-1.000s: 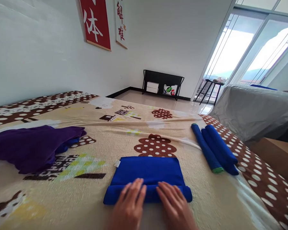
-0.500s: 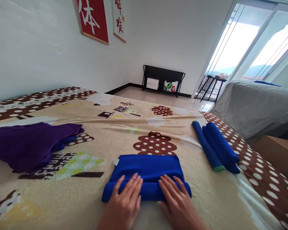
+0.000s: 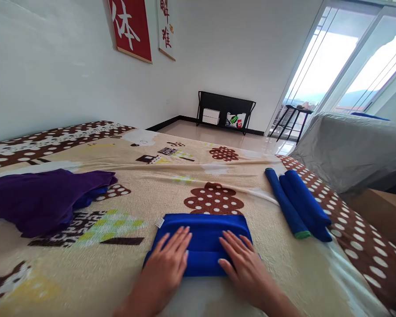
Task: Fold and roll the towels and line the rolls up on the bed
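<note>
A blue towel (image 3: 204, 225) lies partly rolled on the patterned bed cover (image 3: 171, 180) just in front of me. My left hand (image 3: 170, 259) rests flat on the left half of the roll, fingers stretched out. My right hand (image 3: 242, 262) lies flat on the right half, fingers spread as well. Only a narrow strip of flat towel shows beyond the fingertips, with a small white label (image 3: 159, 223) at its left corner.
Rolled blue towels (image 3: 297, 203) lie side by side at the right. A crumpled purple cloth (image 3: 46, 198) lies at the left. A grey-covered seat (image 3: 353, 149) stands beyond the bed's right edge, a black rack (image 3: 226, 112) against the far wall.
Both hands have pushed forward over the towel, and the roll has moved away from me, leaving less flat towel showing than before.
</note>
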